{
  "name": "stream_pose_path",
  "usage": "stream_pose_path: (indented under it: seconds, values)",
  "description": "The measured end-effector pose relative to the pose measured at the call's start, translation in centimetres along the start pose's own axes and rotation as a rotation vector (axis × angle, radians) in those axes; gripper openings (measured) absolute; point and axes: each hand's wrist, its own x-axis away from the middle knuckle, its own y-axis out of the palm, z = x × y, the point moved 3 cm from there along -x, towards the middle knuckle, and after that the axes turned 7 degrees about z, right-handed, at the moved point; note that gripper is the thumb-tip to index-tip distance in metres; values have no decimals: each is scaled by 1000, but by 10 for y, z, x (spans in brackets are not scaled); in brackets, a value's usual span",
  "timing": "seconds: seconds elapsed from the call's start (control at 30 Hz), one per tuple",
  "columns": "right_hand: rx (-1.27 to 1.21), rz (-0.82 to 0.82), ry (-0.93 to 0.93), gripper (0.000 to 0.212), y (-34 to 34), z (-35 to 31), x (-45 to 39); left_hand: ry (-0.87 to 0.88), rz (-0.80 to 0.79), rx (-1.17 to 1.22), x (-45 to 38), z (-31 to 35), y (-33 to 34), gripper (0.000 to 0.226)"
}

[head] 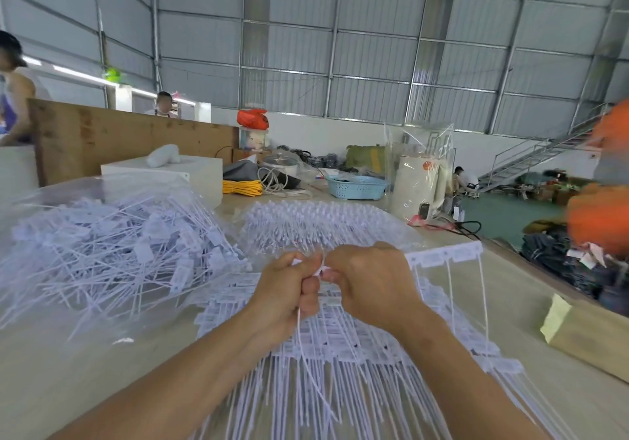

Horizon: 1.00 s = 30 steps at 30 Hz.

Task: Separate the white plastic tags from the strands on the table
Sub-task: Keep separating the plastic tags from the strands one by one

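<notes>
Both hands are raised a little above the surface and meet in the middle of the view. The left hand is closed into a fist around one white tag, and the thin strand of this tag hangs down from under the fist. The right hand has its fingers curled and pinches the end of a joined strip of tags, which reaches out to the right with two strands hanging from it. Under the hands lies a big layer of joined tag strips, with their strands pointing toward the person. To the left, a loose pile of separated tags lies on a clear plastic sheet. Behind the hands is another bundle of strips. Farther back stands a light blue basket.
</notes>
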Motion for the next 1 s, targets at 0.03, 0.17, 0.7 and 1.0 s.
stream_pose_path:
  seconds: [0.03,0.17,0.7,1.0]
  values:
    - [28,11,-20,18,-3,-1,0,-53,-9,9,-2,-1,0,32]
    - [61,-63,-7,18,-17,-7,-7,-166,-35,47,-7,0,0,26]
    - [-730,-266,313,25,46,7,-37,-202,-26,137,-29,-6,-36,29]
    - [-695,-266,461,17,17,34,-77,-369,21,215,-28,-16,-39,21]
